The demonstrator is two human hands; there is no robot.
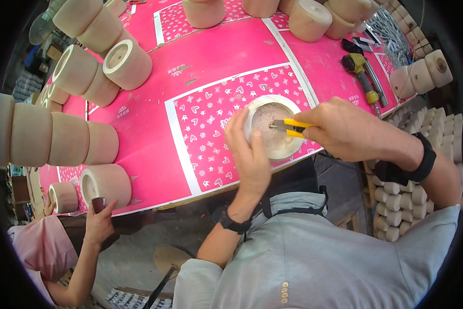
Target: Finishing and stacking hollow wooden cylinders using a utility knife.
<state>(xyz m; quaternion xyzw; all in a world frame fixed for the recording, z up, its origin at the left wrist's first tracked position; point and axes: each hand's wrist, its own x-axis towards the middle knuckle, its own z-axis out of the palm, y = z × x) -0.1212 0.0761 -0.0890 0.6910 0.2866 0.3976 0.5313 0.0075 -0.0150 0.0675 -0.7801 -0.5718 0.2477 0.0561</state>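
Observation:
A round, pale wooden cup-shaped block [289, 147] sits on the pink table near its front edge, its hollow facing up. My left hand [249, 157] grips its left side, fingers along the outer wall and thumb at the rim. In my closed right hand [339, 126] is a yellow utility knife [295, 127], its dark metal end pointing into the hollow. Whether the tip touches the bottom is too small to tell.
At the lower left a co-worker's hand [98, 221] holds a small dark object against another wooden block [113, 183]. Stacked blocks [66, 139] line the left and far sides. A yellow-black power tool [362, 77] and a heap of metal pieces [388, 31] lie right.

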